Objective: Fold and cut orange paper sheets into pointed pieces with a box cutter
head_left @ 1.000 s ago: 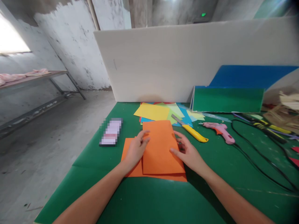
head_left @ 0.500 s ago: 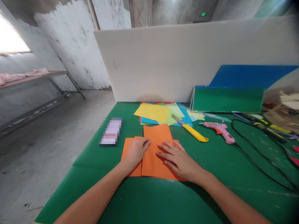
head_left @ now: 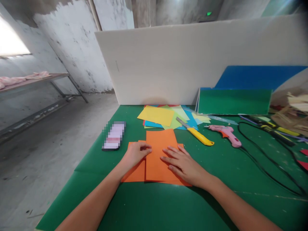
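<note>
An upright orange sheet of paper [head_left: 157, 160] lies over other orange paper [head_left: 134, 175] that shows on both sides of it. My left hand [head_left: 136, 152] rests on the left part, its fingers bent together at the upright sheet's left edge, seemingly pinching it; the thumb side is partly hidden. Spread out flat, the fingers of my right hand [head_left: 184, 163] press on the right half of the same sheet. Just beyond are coloured papers [head_left: 156, 115] in a loose pile. A yellow utility knife [head_left: 201, 137] has its blade out, pointing toward that pile.
A pink glue gun [head_left: 226, 133] lies to the right, its black cable [head_left: 267, 176] looping across the green table [head_left: 144, 208]. A phone [head_left: 114, 136], pixelated, is at the left. Behind stand a white board [head_left: 156, 67] and a green panel [head_left: 234, 102]. Pliers [head_left: 271, 131] lie at the far right.
My left hand has slid a little left, from on top of the upright orange sheet to its edge. That sheet lies flatter and slightly further left. My right hand has stayed put.
</note>
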### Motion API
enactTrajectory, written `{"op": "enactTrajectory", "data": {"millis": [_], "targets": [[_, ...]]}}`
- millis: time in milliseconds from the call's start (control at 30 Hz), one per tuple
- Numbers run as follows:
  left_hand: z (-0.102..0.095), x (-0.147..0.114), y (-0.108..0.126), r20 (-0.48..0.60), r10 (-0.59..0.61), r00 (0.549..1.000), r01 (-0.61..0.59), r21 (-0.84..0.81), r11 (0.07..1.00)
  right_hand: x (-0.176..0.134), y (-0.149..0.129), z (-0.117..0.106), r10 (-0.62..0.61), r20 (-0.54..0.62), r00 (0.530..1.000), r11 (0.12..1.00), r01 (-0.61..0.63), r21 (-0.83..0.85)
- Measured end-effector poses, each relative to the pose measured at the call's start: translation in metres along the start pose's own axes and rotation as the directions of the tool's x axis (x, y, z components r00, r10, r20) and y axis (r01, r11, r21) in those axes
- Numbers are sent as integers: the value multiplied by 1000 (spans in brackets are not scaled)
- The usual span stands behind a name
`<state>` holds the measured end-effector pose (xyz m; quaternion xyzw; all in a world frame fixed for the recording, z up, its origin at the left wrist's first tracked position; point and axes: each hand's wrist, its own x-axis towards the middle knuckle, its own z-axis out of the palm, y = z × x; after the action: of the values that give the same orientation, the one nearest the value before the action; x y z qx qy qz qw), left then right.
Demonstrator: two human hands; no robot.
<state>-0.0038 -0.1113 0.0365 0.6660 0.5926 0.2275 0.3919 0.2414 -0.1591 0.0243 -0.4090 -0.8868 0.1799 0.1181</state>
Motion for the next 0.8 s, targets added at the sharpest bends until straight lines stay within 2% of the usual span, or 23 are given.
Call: {"op": "enactTrajectory", "data": {"millis": [200,467,633,800], "targets": [[-3,-1,7,10,-50,999,51,-93,994,-2,2,1,-35,-61,997,999,34,-24],[-4,-5,12,17,-69,997,70,-65,995,-4,0,-3,-63,-61,996,997,60,-41],[-3,-6,12,13,-27,1000,26,13,1000,-3,-1,-3,-53,-48,997,998,51,-48],[-2,-8,12,-30,111,993,-105,164,981,-4,-4,-5,-47,-57,997,998,44,-54]]}}
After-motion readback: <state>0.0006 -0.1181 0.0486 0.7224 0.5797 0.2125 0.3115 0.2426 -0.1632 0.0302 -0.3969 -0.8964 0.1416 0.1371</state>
